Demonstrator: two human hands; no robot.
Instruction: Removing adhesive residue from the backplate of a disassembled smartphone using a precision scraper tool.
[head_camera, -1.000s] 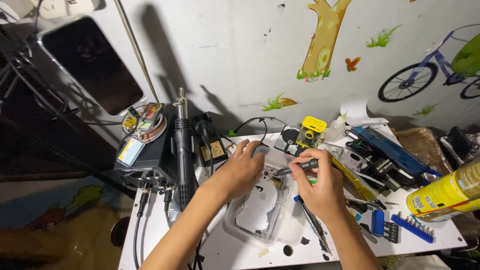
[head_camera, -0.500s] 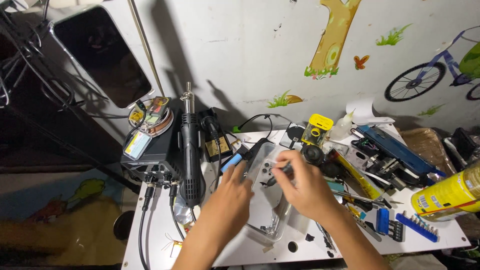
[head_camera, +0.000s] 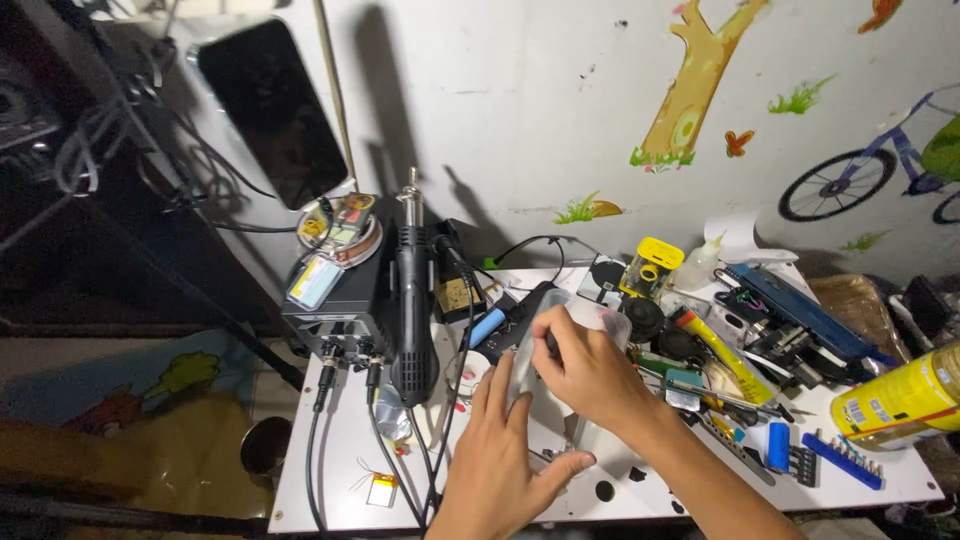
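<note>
Your left hand (head_camera: 500, 455) lies low on the white bench (head_camera: 330, 470), palm down, fingers (head_camera: 492, 385) stretched nearly straight and close together, pressed against the left edge of a clear plastic phone case (head_camera: 560, 345). Your right hand (head_camera: 590, 375) crosses over from the right and sits on top of the same case, fingers curled and clamped on its upper part, thumb side toward the black device (head_camera: 515, 325) underneath. Cannot tell whether the right hand also holds a small tool; nothing pokes out clearly. The case stands tilted, raised off the bench, not flat: long axis runs from near you at the lower middle up and away toward the wall, upper end pointing to the far right, toward the yellow-and-black gadget (head_camera: 650, 268). The case is at bench centre, just right of the black hot-air handle (head_camera: 412, 300) that hangs upright on its station (head_camera: 335, 300), and left of the tool clutter. Both hands touch the case; the right is on top and nearer its far end, the left nearer its near, lower end. So the case lies directly under and between your fingers, not off to any side. Around it: a small blue cylinder (head_camera: 487, 327) just left of the black device, a yellow-handled tool (head_camera: 715, 345) to the right, a blue bit holder (head_camera: 840, 458) and a yellow can (head_camera: 900, 400) at far right, well apart. A dark phone (head_camera: 270, 110) hangs on the wall at upper left.
</note>
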